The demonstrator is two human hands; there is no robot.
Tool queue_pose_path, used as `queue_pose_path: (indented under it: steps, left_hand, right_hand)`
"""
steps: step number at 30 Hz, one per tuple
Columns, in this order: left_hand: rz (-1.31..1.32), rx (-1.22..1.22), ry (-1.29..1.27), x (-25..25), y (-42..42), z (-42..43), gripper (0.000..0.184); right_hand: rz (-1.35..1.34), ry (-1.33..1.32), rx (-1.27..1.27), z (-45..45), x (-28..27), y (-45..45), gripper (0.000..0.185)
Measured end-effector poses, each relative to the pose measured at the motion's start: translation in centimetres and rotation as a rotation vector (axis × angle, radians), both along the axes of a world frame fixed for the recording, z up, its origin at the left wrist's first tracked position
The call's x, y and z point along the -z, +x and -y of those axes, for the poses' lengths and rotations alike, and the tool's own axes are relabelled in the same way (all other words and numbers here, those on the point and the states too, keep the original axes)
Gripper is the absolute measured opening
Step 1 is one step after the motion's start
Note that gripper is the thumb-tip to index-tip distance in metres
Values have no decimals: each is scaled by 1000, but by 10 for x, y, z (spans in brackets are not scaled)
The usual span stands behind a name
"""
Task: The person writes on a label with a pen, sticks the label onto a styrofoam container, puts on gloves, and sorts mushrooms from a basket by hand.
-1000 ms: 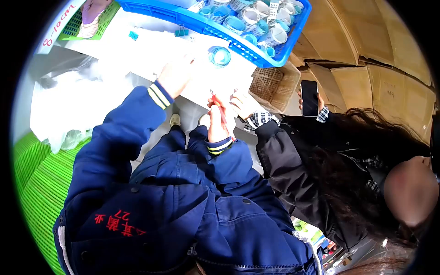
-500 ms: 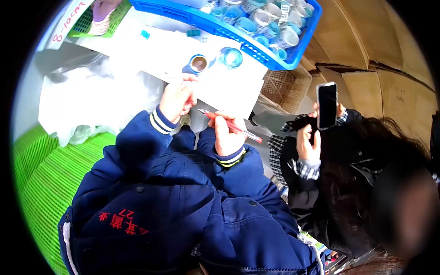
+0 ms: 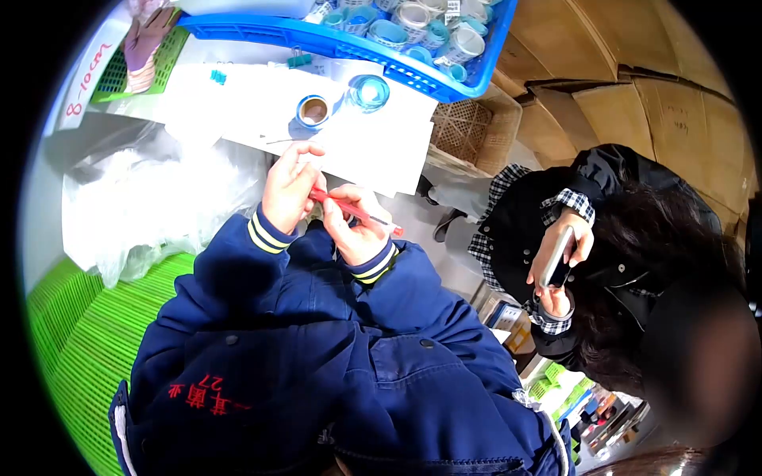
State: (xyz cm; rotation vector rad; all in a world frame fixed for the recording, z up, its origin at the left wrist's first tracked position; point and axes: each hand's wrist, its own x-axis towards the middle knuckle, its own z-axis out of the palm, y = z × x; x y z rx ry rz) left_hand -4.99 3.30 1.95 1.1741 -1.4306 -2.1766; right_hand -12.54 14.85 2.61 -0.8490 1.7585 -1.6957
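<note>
My right hand (image 3: 359, 228) pinches a red pen (image 3: 357, 211) along its barrel. My left hand (image 3: 290, 186) is at the pen's other end, its curled fingers closed about that end and the index finger bent above. The pen's tip is hidden at the left fingers. Just beyond my hands, on the white tabletop, stand a roll with a brown core (image 3: 313, 111) and a clear blue roll of tape (image 3: 370, 93). White paper (image 3: 365, 163) lies under and beside them.
A blue basket (image 3: 309, 40) holds several blue-white rolled pieces. A glove (image 3: 144, 47) lies in a green basket (image 3: 111, 79). Clear plastic bags (image 3: 159, 190) hang at left above green crates (image 3: 119, 341). At right, a person in black holds a phone (image 3: 558, 262); cardboard boxes (image 3: 611, 119) stand behind.
My hands have come together, and the pen's formerly bare tip now meets my left fingers. The person at right has lowered and turned the phone. The view has shifted slightly.
</note>
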Motion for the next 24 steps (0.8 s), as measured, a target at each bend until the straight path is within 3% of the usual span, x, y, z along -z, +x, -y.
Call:
queue_pose_path:
  steps: [3, 5, 6, 8, 15, 18, 19, 22, 23, 24]
  left_hand:
    - [-76, 219, 73, -4, 6, 13, 29]
    - [-198, 197, 41, 2, -4, 7, 32]
    - [-324, 161, 3, 6, -8, 4, 35]
    - [-406, 151, 163, 8, -10, 3, 43]
    - [-525, 124, -126, 3, -18, -17, 42]
    - [-313, 268, -162, 20, -16, -23, 39]
    - [-241, 331, -48, 16, -19, -29, 42]
    - [-167, 409, -313, 29, -22, -40, 39]
    - [-157, 341, -239, 34, -18, -40, 39]
    - [-51, 339, -330, 35, -13, -33, 38]
  right_hand:
    - [203, -23, -1, -5, 12, -3, 12]
    - [582, -180, -6, -4, 17, -4, 9]
    - [584, -179, 2, -5, 17, -5, 9]
    - [576, -116, -40, -7, 13, -4, 8]
    - [632, -106, -53, -22, 8, -6, 9]
    - [708, -27, -49, -32, 26, -15, 10]
    - [640, -1, -66, -35, 28, -20, 12]
    - [531, 127, -192, -65, 17, -42, 18]
    - [535, 134, -245, -82, 13, -48, 17]
    - [432, 242, -377, -103, 7, -59, 16]
